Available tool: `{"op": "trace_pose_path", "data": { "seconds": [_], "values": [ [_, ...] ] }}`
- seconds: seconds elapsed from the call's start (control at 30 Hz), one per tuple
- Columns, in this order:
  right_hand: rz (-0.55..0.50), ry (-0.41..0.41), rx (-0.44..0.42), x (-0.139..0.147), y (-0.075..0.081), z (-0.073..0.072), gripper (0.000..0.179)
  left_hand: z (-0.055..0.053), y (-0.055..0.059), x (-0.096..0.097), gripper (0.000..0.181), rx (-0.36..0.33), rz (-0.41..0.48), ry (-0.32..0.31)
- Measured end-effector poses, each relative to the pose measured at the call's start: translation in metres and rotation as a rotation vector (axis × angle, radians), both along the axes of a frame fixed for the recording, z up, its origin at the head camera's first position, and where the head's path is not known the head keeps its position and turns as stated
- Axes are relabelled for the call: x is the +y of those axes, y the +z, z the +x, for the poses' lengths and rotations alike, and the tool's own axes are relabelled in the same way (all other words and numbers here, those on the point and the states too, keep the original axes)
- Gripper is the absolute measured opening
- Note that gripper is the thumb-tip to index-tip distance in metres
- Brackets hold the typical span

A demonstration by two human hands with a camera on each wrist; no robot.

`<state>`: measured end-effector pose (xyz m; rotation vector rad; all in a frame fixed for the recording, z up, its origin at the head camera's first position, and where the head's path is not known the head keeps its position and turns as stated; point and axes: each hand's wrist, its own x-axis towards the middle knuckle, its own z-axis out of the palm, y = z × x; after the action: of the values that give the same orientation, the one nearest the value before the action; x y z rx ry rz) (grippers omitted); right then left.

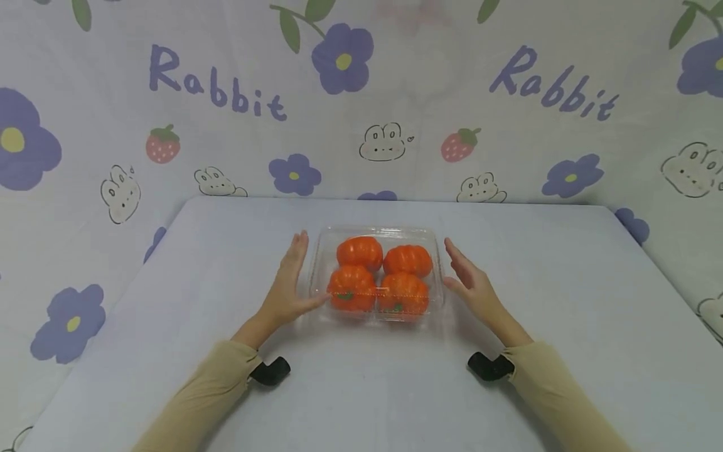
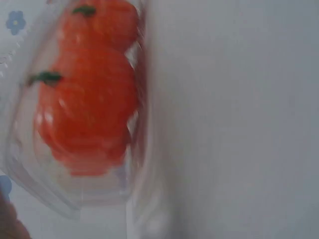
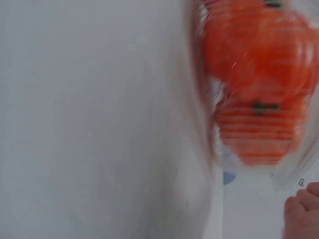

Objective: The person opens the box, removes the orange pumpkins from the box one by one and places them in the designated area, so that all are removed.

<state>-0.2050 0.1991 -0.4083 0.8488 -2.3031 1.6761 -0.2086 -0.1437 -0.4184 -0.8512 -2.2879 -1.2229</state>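
Observation:
A clear plastic box rests on the table, holding several orange toy-like pumpkins with green stems. Left of it, my left hand is spread, its thumb tip at the box's near left edge; whether it touches I cannot tell. My right hand stands just off the right side, fingers extended and thumb apart, holding nothing. The left wrist view has the box's side close up, blurred, with some fingers in the lower left corner. Curled-looking fingertips show at the lower right of the right wrist view.
A white table spreads around the box. Behind it hangs a white cloth printed with flowers, rabbits and strawberries. Black wrist-worn pieces stick out from both beige sleeves.

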Motion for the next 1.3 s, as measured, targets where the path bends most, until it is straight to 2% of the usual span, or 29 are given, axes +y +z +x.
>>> {"op": "trace_pose_path", "data": {
  "seconds": [0.07, 0.13, 0.3, 0.43, 0.6, 0.67, 0.73, 0.97, 1.13, 1.3],
  "values": [
    [-0.002, 0.062, -0.018, 0.003, -0.007, 0.003, 0.07, -0.001, -0.014, 0.0, 0.108, -0.026, -0.082, -0.004],
    [-0.009, 0.112, -0.053, 0.004, -0.012, 0.006, 0.08, 0.002, -0.019, 0.002, 0.114, -0.067, -0.098, -0.01],
    [-0.008, 0.141, -0.089, 0.0, -0.02, 0.011, 0.101, 0.012, -0.026, 0.002, 0.118, -0.165, -0.054, 0.001],
    [0.015, 0.142, -0.064, -0.003, -0.025, 0.015, 0.108, 0.019, -0.033, 0.001, 0.11, -0.229, 0.003, -0.003],
    [0.048, 0.123, -0.02, -0.008, -0.016, 0.024, 0.112, 0.024, -0.036, 0.004, 0.095, -0.32, 0.1, -0.042],
    [0.049, 0.114, -0.011, -0.011, -0.012, 0.027, 0.111, 0.027, -0.035, 0.006, 0.092, -0.34, 0.112, -0.043],
    [0.045, 0.109, 0.006, -0.012, -0.01, 0.029, 0.11, 0.029, -0.032, 0.007, 0.09, -0.337, 0.119, -0.043],
    [0.028, 0.112, 0.113, -0.014, -0.01, 0.029, 0.096, 0.045, -0.003, 0.014, 0.077, -0.271, 0.115, -0.053],
    [0.019, 0.096, 0.118, -0.013, -0.013, 0.028, 0.091, 0.046, -0.002, 0.014, 0.074, -0.257, 0.128, -0.081],
    [-0.003, 0.069, 0.084, -0.007, -0.027, 0.023, 0.089, 0.043, -0.007, 0.012, 0.072, -0.231, 0.168, -0.148]
  ]
}}
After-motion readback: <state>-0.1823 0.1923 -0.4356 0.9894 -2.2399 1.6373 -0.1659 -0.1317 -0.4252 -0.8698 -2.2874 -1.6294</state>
